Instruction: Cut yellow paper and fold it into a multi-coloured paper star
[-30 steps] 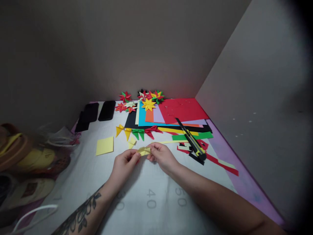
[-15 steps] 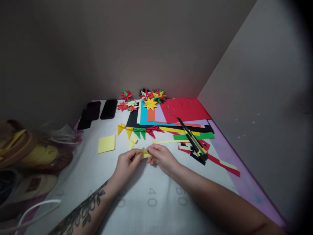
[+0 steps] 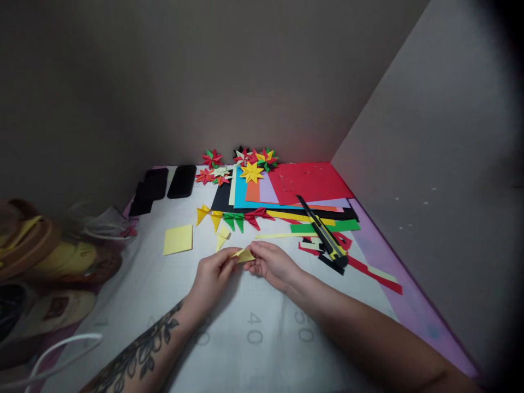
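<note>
Both my hands pinch a small folded piece of pale yellow paper [image 3: 244, 255] just above a white cutting mat [image 3: 229, 327] with printed numbers. My left hand [image 3: 213, 275] grips its left end with closed fingers. My right hand [image 3: 272, 265] grips its right end, fingers also closed. A pale yellow paper square [image 3: 178, 239] lies on the mat to the left. Another small folded yellow piece [image 3: 222, 237] lies just beyond my hands.
A row of folded yellow, green and red points [image 3: 233, 218] lies before a stack of coloured sheets [image 3: 286, 191]. A yellow-black utility knife [image 3: 323, 232] rests on paper strips at right. Finished paper stars [image 3: 245, 164] and two dark phones [image 3: 167, 183] sit by the wall. Shoes [image 3: 49, 256] lie left.
My hands have turned and pressed the yellow piece between them, so it now lies flatter. The view has shifted slightly. Nothing else on the mat has moved.
</note>
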`<control>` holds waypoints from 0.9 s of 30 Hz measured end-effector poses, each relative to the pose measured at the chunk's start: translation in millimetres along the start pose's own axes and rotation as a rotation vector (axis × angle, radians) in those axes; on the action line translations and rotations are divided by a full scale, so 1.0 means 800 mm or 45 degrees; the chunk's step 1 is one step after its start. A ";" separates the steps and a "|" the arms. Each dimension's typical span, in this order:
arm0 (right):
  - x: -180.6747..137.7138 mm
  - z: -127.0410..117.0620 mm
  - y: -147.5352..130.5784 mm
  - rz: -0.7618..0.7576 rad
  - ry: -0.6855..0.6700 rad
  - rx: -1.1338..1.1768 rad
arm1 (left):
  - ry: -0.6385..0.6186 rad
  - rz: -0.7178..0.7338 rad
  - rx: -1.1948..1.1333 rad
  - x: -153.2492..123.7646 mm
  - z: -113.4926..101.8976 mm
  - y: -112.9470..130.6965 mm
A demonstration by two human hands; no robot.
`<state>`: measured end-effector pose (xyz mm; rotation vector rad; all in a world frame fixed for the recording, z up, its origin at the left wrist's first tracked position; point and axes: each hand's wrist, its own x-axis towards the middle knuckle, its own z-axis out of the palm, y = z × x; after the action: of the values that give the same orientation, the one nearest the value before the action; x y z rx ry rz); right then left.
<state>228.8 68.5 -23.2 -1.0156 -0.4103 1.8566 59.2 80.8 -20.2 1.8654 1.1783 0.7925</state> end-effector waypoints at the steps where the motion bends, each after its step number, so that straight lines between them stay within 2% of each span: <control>1: -0.001 0.001 0.000 0.017 0.003 0.008 | 0.000 0.027 -0.002 -0.001 0.000 -0.001; 5: -0.004 0.002 0.000 0.022 0.014 0.055 | -0.027 0.037 -0.077 0.000 0.000 0.001; 10: -0.004 0.004 0.002 -0.085 0.033 -0.052 | -0.014 -0.223 -0.286 0.005 0.000 0.007; 14: -0.001 0.002 0.004 -0.237 0.128 -0.249 | 0.059 -0.317 -0.323 0.007 -0.002 0.007; 18: 0.001 -0.003 0.006 -0.340 0.122 -0.435 | 0.101 -0.284 -0.167 0.006 -0.006 0.011; 27: -0.001 -0.005 0.008 -0.378 -0.002 -0.581 | 0.062 -0.147 -0.058 0.000 -0.005 0.017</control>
<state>228.7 63.7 -29.2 -1.1777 -0.9634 1.5269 61.9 78.2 -6.3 1.7333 1.2759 0.7979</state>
